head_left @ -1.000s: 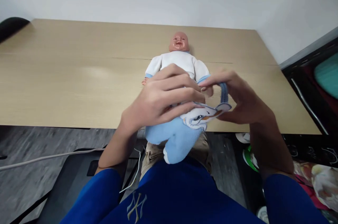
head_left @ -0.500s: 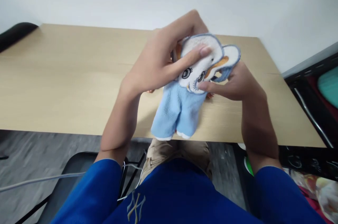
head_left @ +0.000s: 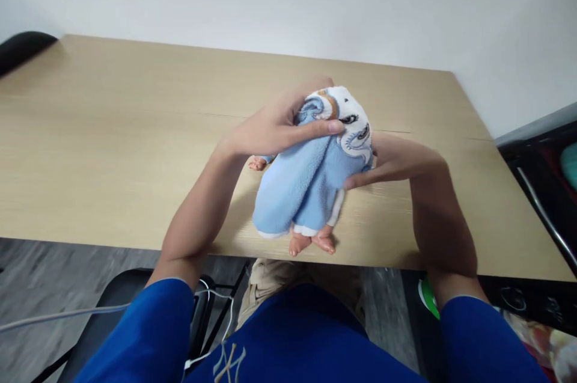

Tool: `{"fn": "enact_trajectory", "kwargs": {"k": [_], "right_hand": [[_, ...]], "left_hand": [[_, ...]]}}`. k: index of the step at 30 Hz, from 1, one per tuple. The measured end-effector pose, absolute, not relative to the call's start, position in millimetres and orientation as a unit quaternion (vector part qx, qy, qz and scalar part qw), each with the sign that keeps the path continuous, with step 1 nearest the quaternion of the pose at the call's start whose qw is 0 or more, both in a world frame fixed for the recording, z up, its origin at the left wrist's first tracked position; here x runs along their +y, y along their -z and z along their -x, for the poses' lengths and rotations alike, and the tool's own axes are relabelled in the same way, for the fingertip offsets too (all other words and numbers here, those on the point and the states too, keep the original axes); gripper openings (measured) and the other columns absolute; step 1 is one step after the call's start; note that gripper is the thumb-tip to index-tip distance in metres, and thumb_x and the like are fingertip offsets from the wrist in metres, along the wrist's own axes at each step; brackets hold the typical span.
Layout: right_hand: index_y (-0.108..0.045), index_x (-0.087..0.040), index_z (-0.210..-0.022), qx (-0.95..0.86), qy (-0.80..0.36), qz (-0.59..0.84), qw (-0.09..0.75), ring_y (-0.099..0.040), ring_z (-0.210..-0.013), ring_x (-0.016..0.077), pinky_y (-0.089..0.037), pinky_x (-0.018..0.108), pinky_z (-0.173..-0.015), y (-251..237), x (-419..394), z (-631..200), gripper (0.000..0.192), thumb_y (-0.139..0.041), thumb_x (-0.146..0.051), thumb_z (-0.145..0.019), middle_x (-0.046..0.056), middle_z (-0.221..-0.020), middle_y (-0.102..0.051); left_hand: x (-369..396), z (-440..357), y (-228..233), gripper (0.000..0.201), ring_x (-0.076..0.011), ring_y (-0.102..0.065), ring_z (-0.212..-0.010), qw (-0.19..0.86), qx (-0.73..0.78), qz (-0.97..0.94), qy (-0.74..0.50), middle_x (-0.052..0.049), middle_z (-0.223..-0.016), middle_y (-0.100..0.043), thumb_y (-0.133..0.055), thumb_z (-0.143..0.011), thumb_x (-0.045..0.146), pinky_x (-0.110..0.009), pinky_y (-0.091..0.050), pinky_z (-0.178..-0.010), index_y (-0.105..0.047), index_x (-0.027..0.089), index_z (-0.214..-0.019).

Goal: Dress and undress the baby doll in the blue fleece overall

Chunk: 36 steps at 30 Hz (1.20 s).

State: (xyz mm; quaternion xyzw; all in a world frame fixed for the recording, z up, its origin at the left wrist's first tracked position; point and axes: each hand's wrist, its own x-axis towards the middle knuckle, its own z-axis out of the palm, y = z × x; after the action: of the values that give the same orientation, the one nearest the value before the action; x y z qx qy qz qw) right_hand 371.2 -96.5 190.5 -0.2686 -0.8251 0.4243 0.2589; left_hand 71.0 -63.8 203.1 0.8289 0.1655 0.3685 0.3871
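Both hands are closed on a light blue fleece doll garment (head_left: pixel 293 181) with white trim and an embroidered white animal face. My left hand (head_left: pixel 274 130) grips its bunched upper left part, thumb on top beside the stitched eyes. At the right edge, my right hand (head_left: pixel 396 160) pinches the fabric, its thumb on the front and its other fingers hidden behind. Beneath the garment lies a doll, mostly covered. The doll's feet (head_left: pixel 311 242) stick out below the hem, and one small doll hand (head_left: pixel 258 163) shows at the left.
The light wooden table (head_left: pixel 112 142) spreads under the work and meets a white wall (head_left: pixel 288 4). A black chair (head_left: pixel 112 311) with a cable (head_left: pixel 63 315) across it stands at lower left. On the right is a black rack (head_left: pixel 541 184).
The garment has come down and toward me, and its face part is now folded and tilted right. The doll's feet now show below the hem. Both hands have lowered with the fabric.
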Motion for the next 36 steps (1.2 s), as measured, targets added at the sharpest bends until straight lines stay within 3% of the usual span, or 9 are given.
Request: {"fn": "enact_trajectory", "kwargs": {"k": [3,8,11,14,20,25,31,34,36], "right_hand": [[-0.093,-0.022,-0.123,-0.858,-0.411,0.223,0.213,-0.085,-0.123,0.0274,-0.073,0.039,-0.117,-185,-92,-364,0.043,-0.110,-0.049,-0.095,0.004,-0.121,-0.093],[-0.089,-0.020,-0.119,-0.821,-0.456,0.215,0.268,-0.089,-0.116,0.0279,-0.077,0.040,-0.109,-177,-93,-359,0.028,-0.102,-0.041,-0.104,0.006,-0.113,-0.092],[-0.089,-0.020,-0.131,-0.805,-0.494,0.213,0.249,-0.089,-0.127,0.0296,-0.076,0.042,-0.114,-163,-91,-352,0.038,-0.102,-0.042,-0.103,0.006,-0.119,-0.093],[-0.089,-0.024,-0.137,-0.804,-0.505,0.221,0.222,-0.090,-0.124,0.0301,-0.077,0.043,-0.113,-149,-88,-348,0.049,-0.108,-0.044,-0.096,0.004,-0.121,-0.094],[-0.089,-0.022,-0.141,-0.794,-0.504,0.225,0.256,-0.086,-0.135,0.0310,-0.070,0.045,-0.128,-155,-93,-355,0.051,-0.106,-0.040,-0.097,0.007,-0.137,-0.092],[-0.090,-0.022,-0.137,-0.719,-0.570,0.295,0.267,-0.086,-0.139,0.0328,-0.069,0.048,-0.129,-167,-101,-355,0.048,-0.098,-0.057,-0.106,0.006,-0.127,-0.093],[-0.093,-0.016,-0.125,-0.733,-0.609,0.284,0.105,-0.088,-0.131,0.0335,-0.073,0.039,-0.117,-170,-94,-356,0.056,-0.112,-0.053,-0.087,0.010,-0.126,-0.094],[-0.092,-0.016,-0.123,-0.740,-0.579,0.311,0.141,-0.088,-0.132,0.0330,-0.071,0.038,-0.118,-167,-93,-359,0.058,-0.114,-0.049,-0.081,0.009,-0.121,-0.094],[-0.091,-0.018,-0.118,-0.720,-0.583,0.318,0.201,-0.090,-0.122,0.0341,-0.076,0.042,-0.110,-163,-95,-359,0.064,-0.116,-0.061,-0.077,0.009,-0.109,-0.092]], "left_hand": [[-60,-71,-201,0.063,-0.0256,-0.086,-0.106,0.402,0.154,-0.832,-0.350,-0.004,-0.102,-0.080,-0.084,-0.109,0.086,-0.038,-0.075,-0.096,-0.077,0.024,-0.114],[-45,-55,-200,0.058,-0.0228,-0.086,-0.095,0.419,0.117,-0.870,-0.232,-0.002,-0.099,-0.084,-0.091,-0.108,0.080,-0.032,-0.073,-0.084,-0.082,0.023,-0.117],[-39,-51,-200,0.057,-0.0224,-0.086,-0.095,0.417,0.119,-0.871,-0.232,-0.002,-0.100,-0.085,-0.089,-0.109,0.079,-0.032,-0.073,-0.082,-0.082,0.023,-0.113],[-37,-52,-199,0.059,-0.0242,-0.088,-0.102,0.421,0.125,-0.858,-0.265,-0.002,-0.102,-0.085,-0.087,-0.109,0.083,-0.033,-0.075,-0.088,-0.081,0.024,-0.112],[-21,-39,-189,0.065,-0.0216,-0.082,-0.076,0.430,0.102,-0.878,-0.186,0.001,-0.080,-0.070,-0.101,-0.096,0.082,-0.034,-0.072,-0.076,-0.076,0.022,-0.094],[-16,-35,-191,0.065,-0.0244,-0.085,-0.093,0.491,0.141,-0.842,-0.173,0.000,-0.084,-0.075,-0.100,-0.095,0.083,-0.033,-0.075,-0.089,-0.078,0.022,-0.095],[-21,-47,-192,0.065,-0.0282,-0.087,-0.105,0.550,0.155,-0.791,-0.216,-0.003,-0.083,-0.080,-0.102,-0.093,0.084,-0.035,-0.078,-0.097,-0.080,0.023,-0.095],[-19,-48,-185,0.064,-0.0323,-0.088,-0.101,0.561,0.162,-0.784,-0.208,-0.004,-0.076,-0.077,-0.113,-0.081,0.078,-0.038,-0.079,-0.089,-0.081,0.024,-0.093],[-17,-47,-181,0.067,-0.0335,-0.088,-0.095,0.555,0.178,-0.784,-0.214,-0.003,-0.071,-0.073,-0.120,-0.070,0.075,-0.039,-0.079,-0.082,-0.080,0.025,-0.090]]}}
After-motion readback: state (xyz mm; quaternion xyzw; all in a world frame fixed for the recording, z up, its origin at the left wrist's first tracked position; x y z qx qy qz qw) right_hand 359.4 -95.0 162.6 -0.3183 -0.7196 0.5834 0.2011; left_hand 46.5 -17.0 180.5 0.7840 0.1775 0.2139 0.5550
